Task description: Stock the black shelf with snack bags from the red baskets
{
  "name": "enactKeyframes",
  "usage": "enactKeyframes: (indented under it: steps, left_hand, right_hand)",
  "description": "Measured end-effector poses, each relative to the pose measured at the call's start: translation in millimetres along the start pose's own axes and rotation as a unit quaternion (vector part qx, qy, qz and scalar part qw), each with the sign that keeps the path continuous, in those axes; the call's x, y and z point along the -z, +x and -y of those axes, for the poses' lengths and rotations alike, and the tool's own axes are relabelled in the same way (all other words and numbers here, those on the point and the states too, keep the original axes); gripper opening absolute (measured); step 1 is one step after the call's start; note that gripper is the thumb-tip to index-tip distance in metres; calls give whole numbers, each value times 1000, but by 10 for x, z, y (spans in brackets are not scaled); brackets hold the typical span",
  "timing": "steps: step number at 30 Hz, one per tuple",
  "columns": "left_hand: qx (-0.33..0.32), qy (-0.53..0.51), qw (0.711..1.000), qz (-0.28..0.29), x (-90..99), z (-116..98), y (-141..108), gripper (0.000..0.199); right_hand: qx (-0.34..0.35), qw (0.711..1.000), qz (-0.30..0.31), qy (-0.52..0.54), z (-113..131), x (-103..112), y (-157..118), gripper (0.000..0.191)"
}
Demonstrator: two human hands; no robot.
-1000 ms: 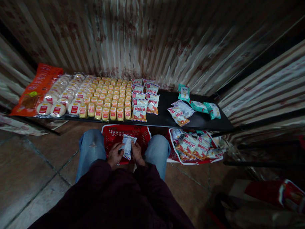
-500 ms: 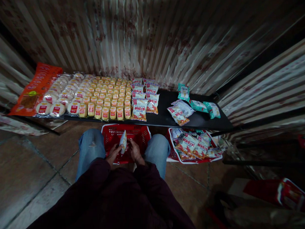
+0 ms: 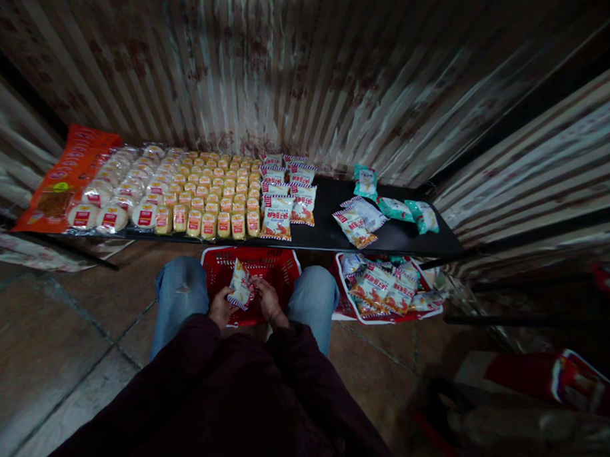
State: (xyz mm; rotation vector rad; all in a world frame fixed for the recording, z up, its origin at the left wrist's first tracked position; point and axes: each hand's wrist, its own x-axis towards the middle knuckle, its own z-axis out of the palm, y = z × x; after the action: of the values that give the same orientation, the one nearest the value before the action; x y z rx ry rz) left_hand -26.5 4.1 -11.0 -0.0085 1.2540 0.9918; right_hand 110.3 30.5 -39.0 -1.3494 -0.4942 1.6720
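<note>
Your left hand [image 3: 221,308] grips a snack packet [image 3: 240,284], tilted above the red basket [image 3: 251,255] between your knees; your right hand [image 3: 268,300] is close at its other side, though whether it touches is unclear. Beyond, the black bench [image 3: 325,219] carries round cakes [image 3: 112,217], yellow cakes [image 3: 209,224] and teal packets [image 3: 421,217].

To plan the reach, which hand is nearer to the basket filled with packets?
Right. The right hand is across one knee from the filled basket, to its left; the left hand, gripping one packet, is farther left of it.
</note>
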Motion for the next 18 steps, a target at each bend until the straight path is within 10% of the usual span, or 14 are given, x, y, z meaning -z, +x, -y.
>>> enactKeyframes:
  steps: [12,18]
  left_hand:
    - [19,12,1000,-16,11,20,19,13]
    - [37,80,996,-32,19,71,85,17]
  right_hand:
    - [90,986,-48,-131,-78,66,36,39]
    - [306,803,34,-511,9,103,-74,75]
